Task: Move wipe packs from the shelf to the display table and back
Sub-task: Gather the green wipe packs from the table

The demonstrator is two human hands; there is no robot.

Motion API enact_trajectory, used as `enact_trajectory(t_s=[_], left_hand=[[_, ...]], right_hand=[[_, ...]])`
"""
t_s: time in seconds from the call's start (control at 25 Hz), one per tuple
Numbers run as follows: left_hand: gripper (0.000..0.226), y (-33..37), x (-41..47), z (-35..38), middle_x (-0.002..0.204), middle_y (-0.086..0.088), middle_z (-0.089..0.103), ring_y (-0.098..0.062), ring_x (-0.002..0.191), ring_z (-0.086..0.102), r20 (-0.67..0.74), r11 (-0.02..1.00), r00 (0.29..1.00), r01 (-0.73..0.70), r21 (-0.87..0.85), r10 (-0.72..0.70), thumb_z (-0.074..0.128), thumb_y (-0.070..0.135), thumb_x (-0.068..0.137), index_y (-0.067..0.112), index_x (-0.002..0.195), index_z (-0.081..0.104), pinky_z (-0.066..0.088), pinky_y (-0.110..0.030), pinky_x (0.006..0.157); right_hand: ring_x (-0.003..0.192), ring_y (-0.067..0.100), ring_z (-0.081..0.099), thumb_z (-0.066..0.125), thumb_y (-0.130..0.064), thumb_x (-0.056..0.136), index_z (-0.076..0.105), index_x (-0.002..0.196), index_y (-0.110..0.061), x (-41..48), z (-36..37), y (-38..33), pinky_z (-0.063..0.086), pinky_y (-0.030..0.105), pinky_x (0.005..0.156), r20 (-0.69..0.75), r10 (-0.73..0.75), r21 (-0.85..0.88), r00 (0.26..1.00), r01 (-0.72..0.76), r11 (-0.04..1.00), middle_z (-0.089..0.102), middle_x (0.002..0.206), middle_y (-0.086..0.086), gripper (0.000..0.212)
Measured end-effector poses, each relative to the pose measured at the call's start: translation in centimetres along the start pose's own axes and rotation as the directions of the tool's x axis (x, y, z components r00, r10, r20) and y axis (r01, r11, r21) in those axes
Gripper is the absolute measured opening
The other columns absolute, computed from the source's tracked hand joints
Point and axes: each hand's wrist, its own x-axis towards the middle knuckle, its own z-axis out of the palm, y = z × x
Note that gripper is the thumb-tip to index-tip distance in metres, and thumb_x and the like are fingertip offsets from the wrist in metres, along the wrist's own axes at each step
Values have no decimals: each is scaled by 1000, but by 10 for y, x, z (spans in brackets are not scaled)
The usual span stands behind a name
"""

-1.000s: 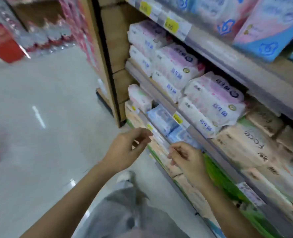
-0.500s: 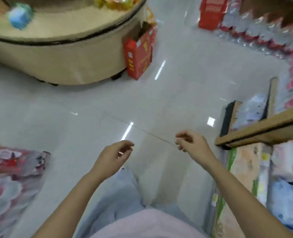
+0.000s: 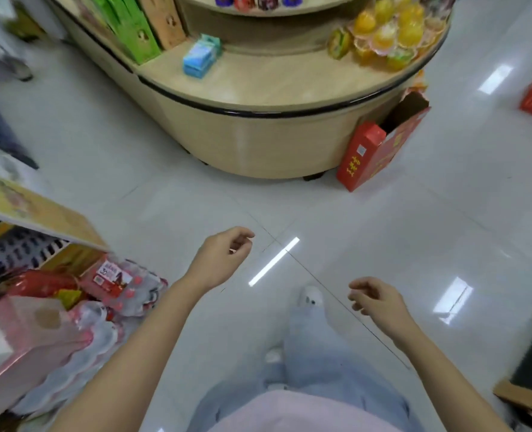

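A person stands on a glossy white tiled floor (image 3: 383,213) in a shop aisle, facing a round, wood-toned display worktop (image 3: 258,88) with a black rim. Both hands are out in front and carry nothing: the left hand (image 3: 219,258) is raised nearer the worktop, its fingers loosely curled with a gap between thumb and fingertips, while the right hand (image 3: 378,299) hangs lower and to the side, fingers likewise slack and apart. A single light-blue pack (image 3: 200,56), which appears to be a wipe pack though motion blur hides its print, lies on the worktop's lower tier, well apart from either hand. Beside it to the left stand green boxes (image 3: 133,29) and a tan box; to the right sits a heap of yellow and orange packaged goods (image 3: 389,32). A red carton (image 3: 380,148) leans against the worktop's base on the floor. At lower left, shrink-wrapped bottle packs (image 3: 118,285) lie by a low shelf. A white shoe (image 3: 310,296) shows below the hands.
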Motion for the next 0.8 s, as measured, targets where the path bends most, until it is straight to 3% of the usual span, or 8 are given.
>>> enact_trajectory(t_s=[0.16,0.32,0.4,0.56,0.68,0.8], left_hand=[[19,-11,82,-27,88,15,63,-12,84,63,-71,996,994,88,-5,-88,57,19,90,22,107,64,49,-25,81],[22,-25,140,-46,87,15,61,-11,84,62,-62,969,970,239,57,-235,55,20,91,18,111,63,50,-31,88],[24,-31,160,-58,91,10,62,-12,86,61,-65,954,954,296,41,-293,55,19,91,18,114,62,49,-28,87],[27,-48,203,-95,94,8,60,-14,86,60,-135,928,919,372,-14,-370,53,15,91,17,117,59,43,-23,79],[28,-74,247,-131,95,8,60,-13,87,60,-138,916,907,401,5,-397,51,17,91,18,118,58,45,-25,79],[29,-102,306,-179,95,6,61,-15,86,60,-96,924,924,377,67,-370,52,17,91,16,119,59,47,-27,82]], right_hand=[[68,20,63,57,-4,87,65,97,-7,93,-1,-56,47,19,60,61,-23,-45,998,26,999,69,88,18,13],[73,19,65,55,-9,88,63,98,-10,196,-3,-146,47,16,59,167,-101,-240,981,139,961,68,87,10,12],[83,24,64,55,-15,89,62,99,-13,242,2,-197,49,29,71,267,-179,-370,947,272,888,65,87,5,12],[94,23,59,53,-22,90,61,111,-13,318,27,-299,43,28,77,374,-307,-547,875,475,689,64,96,4,24],[103,27,59,51,-22,91,57,120,-11,367,60,-348,46,34,84,410,-333,-618,849,527,584,66,107,8,31],[105,27,59,49,-22,92,55,122,-11,408,97,-377,47,34,85,398,-284,-663,872,487,569,65,113,10,33]])
